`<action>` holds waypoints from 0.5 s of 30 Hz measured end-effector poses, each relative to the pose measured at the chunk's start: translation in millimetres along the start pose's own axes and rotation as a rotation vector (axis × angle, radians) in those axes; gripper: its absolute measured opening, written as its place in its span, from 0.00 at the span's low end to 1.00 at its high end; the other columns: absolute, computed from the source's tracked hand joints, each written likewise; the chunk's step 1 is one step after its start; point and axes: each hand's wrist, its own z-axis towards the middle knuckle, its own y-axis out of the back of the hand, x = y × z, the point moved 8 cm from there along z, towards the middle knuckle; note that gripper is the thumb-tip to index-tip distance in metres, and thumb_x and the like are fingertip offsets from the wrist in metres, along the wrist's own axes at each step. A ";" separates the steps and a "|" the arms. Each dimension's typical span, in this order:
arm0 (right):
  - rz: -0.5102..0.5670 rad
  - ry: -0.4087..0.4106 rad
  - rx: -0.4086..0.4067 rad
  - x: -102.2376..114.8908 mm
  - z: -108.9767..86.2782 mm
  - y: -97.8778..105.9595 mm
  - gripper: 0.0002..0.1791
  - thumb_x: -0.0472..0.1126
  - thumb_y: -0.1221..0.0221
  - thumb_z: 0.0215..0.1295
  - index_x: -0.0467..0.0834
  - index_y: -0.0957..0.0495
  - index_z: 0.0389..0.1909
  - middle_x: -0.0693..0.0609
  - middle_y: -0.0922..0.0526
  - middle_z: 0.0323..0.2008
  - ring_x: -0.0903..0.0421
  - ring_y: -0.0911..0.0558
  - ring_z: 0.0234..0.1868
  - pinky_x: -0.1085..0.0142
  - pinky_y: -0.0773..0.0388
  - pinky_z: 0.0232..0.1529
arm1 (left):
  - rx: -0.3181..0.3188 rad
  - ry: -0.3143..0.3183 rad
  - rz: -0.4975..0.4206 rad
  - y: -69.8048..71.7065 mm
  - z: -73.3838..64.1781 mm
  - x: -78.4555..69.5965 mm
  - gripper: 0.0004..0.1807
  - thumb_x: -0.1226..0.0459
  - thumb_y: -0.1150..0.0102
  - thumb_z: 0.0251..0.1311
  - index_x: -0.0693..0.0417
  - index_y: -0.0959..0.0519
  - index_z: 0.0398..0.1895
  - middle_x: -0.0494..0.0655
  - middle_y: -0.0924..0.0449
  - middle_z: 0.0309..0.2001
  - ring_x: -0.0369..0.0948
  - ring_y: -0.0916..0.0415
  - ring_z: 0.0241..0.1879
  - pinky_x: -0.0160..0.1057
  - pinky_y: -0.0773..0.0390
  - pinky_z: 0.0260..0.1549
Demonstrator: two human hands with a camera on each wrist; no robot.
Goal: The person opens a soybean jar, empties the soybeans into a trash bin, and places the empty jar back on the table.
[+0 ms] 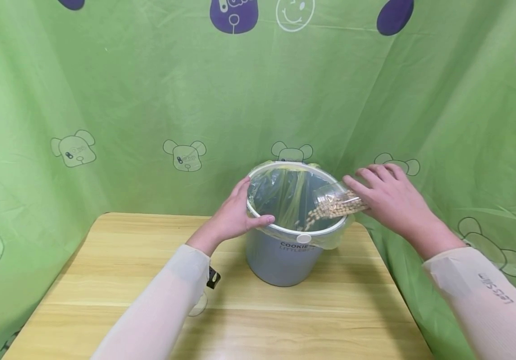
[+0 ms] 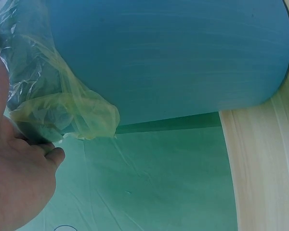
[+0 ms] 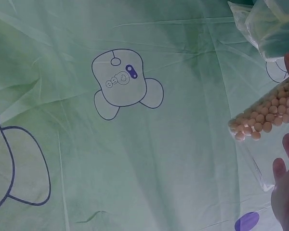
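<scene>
A grey-blue trash can (image 1: 280, 265) with a white rim stands on the table, lined with a thin yellowish plastic bag (image 1: 264, 195) that folds over the edge. My left hand (image 1: 234, 212) grips the can's left rim, thumb across the front edge. From the left wrist, its fingers show beside the bag's overhang. In my right hand (image 1: 390, 202) is a clear plastic jar (image 3: 255, 161), tipped mouth-down to the left over the can's right rim. Round beige beans (image 1: 341, 206) lie along its lower side and spill from the mouth into the lined can.
The wooden table (image 1: 127, 280) ends just behind the can. Green cloth (image 1: 140, 90) with printed cartoon figures hangs at the back and on both sides. A small black object (image 1: 213, 277) shows by the left wrist.
</scene>
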 end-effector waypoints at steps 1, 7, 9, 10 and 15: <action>-0.001 -0.002 -0.004 -0.1 0.3 0.7 0.54 0.51 0.19 0.31 0.52 0.30 0.68 0.42 0.21 0.59 0.37 0.27 0.61 0.37 0.33 0.65 | 0.000 0.000 0.001 0.0 0.0 -0.2 0.74 0.28 0.32 0.40 0.47 0.62 0.83 0.41 0.67 0.84 0.54 0.44 0.77 0.56 0.38 0.74; -0.012 -0.007 -0.032 0.8 2.1 4.7 0.54 0.50 0.18 0.31 0.52 0.29 0.68 0.43 0.21 0.59 0.38 0.27 0.61 0.38 0.34 0.65 | -0.003 0.006 0.002 0.5 -0.1 0.3 0.74 0.28 0.31 0.39 0.47 0.63 0.83 0.41 0.67 0.84 0.54 0.43 0.77 0.57 0.37 0.74; -0.012 -0.011 -0.033 1.2 2.8 5.3 0.54 0.49 0.18 0.32 0.52 0.29 0.68 0.44 0.21 0.59 0.38 0.27 0.61 0.37 0.34 0.65 | 0.000 0.006 -0.002 0.5 0.3 0.9 0.74 0.28 0.31 0.39 0.46 0.63 0.83 0.41 0.67 0.84 0.54 0.44 0.77 0.57 0.37 0.74; -0.010 -0.014 -0.034 1.3 3.0 5.6 0.54 0.49 0.18 0.32 0.52 0.29 0.68 0.44 0.21 0.59 0.38 0.27 0.61 0.37 0.34 0.65 | 0.003 0.007 -0.003 0.3 0.5 1.2 0.74 0.28 0.31 0.39 0.46 0.63 0.83 0.41 0.67 0.84 0.54 0.44 0.77 0.57 0.37 0.74; -0.008 -0.026 -0.036 1.1 3.8 5.5 0.52 0.48 0.19 0.34 0.53 0.29 0.67 0.44 0.20 0.59 0.39 0.27 0.62 0.38 0.34 0.65 | 0.009 0.004 -0.008 -0.6 0.6 2.2 0.75 0.27 0.32 0.39 0.46 0.65 0.83 0.40 0.69 0.84 0.54 0.44 0.78 0.58 0.37 0.74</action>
